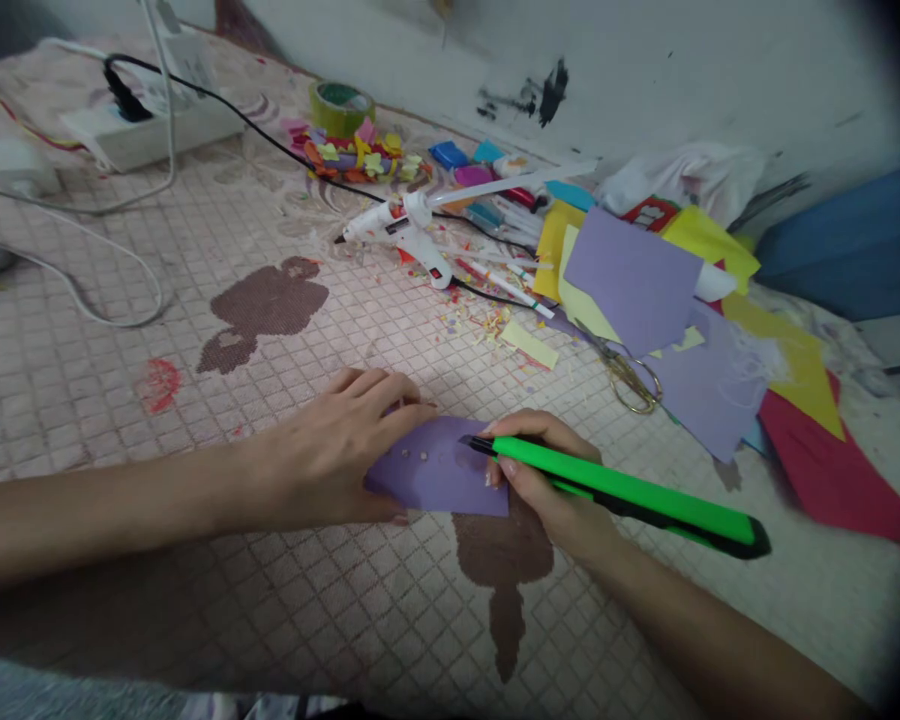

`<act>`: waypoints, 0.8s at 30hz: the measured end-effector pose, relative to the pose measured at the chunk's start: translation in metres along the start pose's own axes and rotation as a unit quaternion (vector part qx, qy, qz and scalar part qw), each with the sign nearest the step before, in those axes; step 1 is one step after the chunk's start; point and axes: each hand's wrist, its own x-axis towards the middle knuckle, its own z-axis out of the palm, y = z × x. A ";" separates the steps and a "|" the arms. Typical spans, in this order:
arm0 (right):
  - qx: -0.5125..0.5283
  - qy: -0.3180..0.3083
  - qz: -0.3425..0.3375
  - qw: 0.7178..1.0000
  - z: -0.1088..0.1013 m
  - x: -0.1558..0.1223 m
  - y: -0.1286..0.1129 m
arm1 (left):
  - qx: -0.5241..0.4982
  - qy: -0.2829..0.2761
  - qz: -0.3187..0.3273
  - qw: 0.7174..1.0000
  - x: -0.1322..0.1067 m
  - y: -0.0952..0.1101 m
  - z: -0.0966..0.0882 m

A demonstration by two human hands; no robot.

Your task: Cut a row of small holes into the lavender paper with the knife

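Note:
My right hand (547,470) grips a green and black box cutter (622,490), fingers wrapped near its blade end. Its dark tip lies over a small purple sheet (450,470), perhaps craft foam or card; whether it touches cannot be made out. My left hand (352,440) holds the left side of that sheet, thumb on the near side and fingers curled over the far side. Two tiny pale bits lie on the sheet between the hands. Part of the sheet's left end is hidden under my left hand.
A white glue gun (405,230) with a black cord lies beyond the hands. Gold-handled scissors (626,380) rest beside several coloured sheets (637,270) at right. Green tape (341,108), paper cutouts (364,155) and a power strip (142,135) sit at the back.

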 end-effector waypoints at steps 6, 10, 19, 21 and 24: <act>-0.018 0.016 -0.002 1.000 -0.005 0.001 -0.002 | 0.036 0.004 -0.010 0.999 0.000 0.003 0.004; -0.016 0.018 -0.006 1.000 -0.007 0.000 -0.001 | 0.051 0.014 -0.022 0.998 0.004 0.004 0.005; 0.010 -0.081 -0.048 0.996 -0.001 -0.009 -0.011 | -0.079 0.034 -0.045 0.995 0.003 -0.011 -0.002; 0.030 -0.164 -0.065 0.984 0.000 -0.011 -0.017 | -0.099 0.038 -0.050 0.993 0.004 -0.015 -0.002; 0.078 -0.262 -0.063 0.960 -0.001 -0.014 -0.021 | -0.115 0.027 -0.050 0.992 0.006 -0.017 -0.003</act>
